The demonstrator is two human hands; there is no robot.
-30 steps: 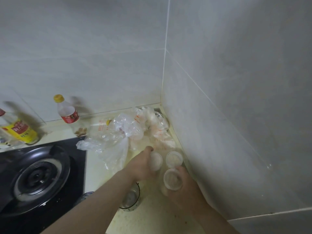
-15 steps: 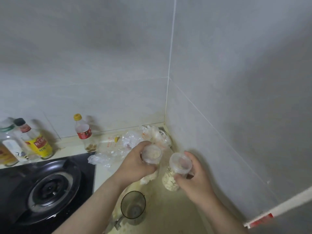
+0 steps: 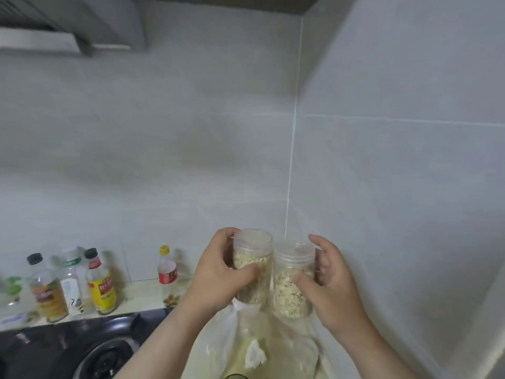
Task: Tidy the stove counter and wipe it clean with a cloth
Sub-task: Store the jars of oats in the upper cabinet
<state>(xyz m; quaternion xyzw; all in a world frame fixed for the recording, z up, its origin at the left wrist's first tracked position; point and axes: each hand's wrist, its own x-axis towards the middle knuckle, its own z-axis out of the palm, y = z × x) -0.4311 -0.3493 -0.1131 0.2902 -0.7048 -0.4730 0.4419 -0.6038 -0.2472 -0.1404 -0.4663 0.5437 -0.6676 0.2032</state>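
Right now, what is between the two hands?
In the head view, two clear jars stand there side by side: the left jar, gripped by the left hand, and the right jar, gripped by the right hand.

Left jar and right jar, clear, upright, part-filled with pale flakes, held side by side.

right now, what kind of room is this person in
Most likely a home kitchen, at the stove corner: a gas burner below, a range hood overhead, and sauce bottles lined along the tiled wall. The left hand grips the left jar, the right hand the right jar.
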